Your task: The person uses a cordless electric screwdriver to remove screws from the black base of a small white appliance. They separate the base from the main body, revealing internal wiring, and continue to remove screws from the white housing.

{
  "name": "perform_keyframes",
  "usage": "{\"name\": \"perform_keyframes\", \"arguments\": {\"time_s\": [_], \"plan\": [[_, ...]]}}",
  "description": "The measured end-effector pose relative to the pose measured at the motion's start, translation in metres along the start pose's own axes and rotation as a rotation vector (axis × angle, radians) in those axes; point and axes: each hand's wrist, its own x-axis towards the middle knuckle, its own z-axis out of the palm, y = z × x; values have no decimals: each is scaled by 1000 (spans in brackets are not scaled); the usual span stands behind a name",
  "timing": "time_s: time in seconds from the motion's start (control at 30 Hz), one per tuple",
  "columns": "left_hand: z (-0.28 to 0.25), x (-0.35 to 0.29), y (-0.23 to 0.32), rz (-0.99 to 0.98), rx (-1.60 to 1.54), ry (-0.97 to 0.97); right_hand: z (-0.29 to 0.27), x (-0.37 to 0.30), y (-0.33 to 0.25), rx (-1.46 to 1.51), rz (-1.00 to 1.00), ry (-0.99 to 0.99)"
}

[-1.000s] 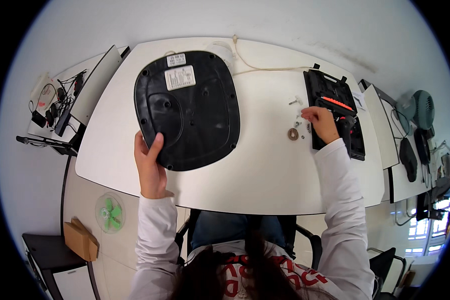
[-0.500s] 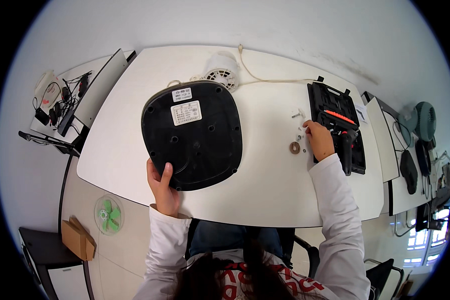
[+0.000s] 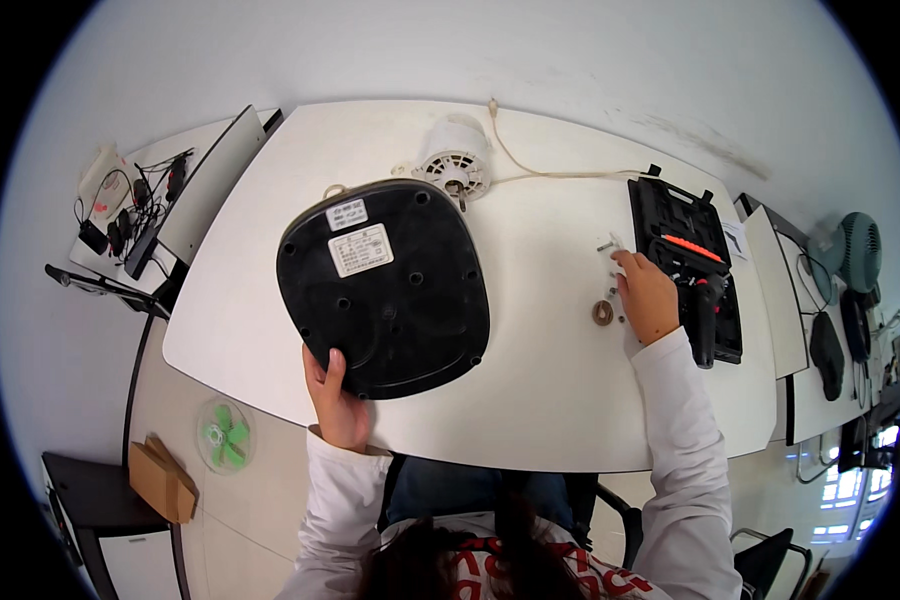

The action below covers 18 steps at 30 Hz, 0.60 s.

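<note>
My left hand (image 3: 340,408) grips the lower left edge of a black fan base (image 3: 400,300), its thumb on the underside. The base is tilted up, with its screw holes and two pale labels facing me. At the right, my right hand (image 3: 652,300) is over the white table with its fingertips drawn together among small metal screws (image 3: 606,246). Whatever those fingertips pinch is too small to make out. A brown ring-shaped part (image 3: 602,313) lies beside that hand. Behind the base rests a white fan motor (image 3: 457,160) with a vented end and a shaft.
An open black tool case (image 3: 654,220) stands at the right, with a black power screwdriver (image 3: 707,322) lying across it. A pale cord (image 3: 540,172) runs along the table's back. Side tables hold cables (image 3: 140,205) and a green fan (image 3: 858,252). A green-bladed fan part (image 3: 226,436) is on the floor.
The view has shifted slightly. The base has turned and dropped a little, showing more of the motor. My right hand has moved slightly among the small parts, fingertips still bent together.
</note>
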Motion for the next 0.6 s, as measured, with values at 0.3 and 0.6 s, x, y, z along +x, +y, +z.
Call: {"name": "perform_keyframes", "arguments": {"time_s": [0.3,0.6], "plan": [[-20,-1,6,-165,-64,-70,54,143,-96,642,31,97],[-31,-10,10,-254,-54,-38,88,234,-132,1013,201,-416]]}}
